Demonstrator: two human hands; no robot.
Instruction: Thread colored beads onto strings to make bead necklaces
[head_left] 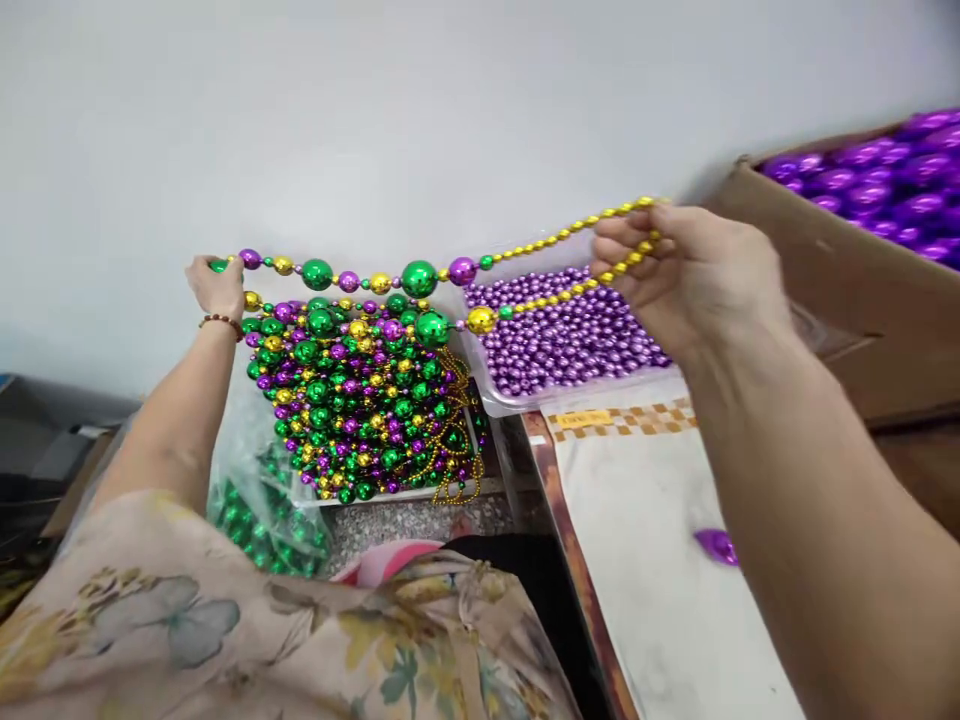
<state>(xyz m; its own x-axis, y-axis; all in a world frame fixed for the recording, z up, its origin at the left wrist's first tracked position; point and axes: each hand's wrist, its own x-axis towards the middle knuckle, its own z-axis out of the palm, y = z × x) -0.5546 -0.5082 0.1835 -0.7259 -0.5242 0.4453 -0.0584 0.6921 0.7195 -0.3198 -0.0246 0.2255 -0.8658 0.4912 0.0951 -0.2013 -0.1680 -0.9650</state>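
A bead necklace (420, 279) is stretched between my two hands in two near-parallel strands. Its left part has large green, purple and gold balls; its right part is small gold beads. My left hand (216, 285) is closed around the big-bead end, above the left edge of a pile of similar necklaces (352, 400). My right hand (697, 265) grips the gold-bead end between thumb and fingers, above the right side of a clear plastic tub (517, 405) of small purple beads (562, 335). The necklace hangs over the pile and the tub.
On the right stands a cardboard box (840, 270) full of large purple balls (877, 185). A purple piece (718, 546) lies on the white-covered table (637, 540). Lower left is a plastic bag of green balls (270, 520). A pale wall (420, 120) rises behind.
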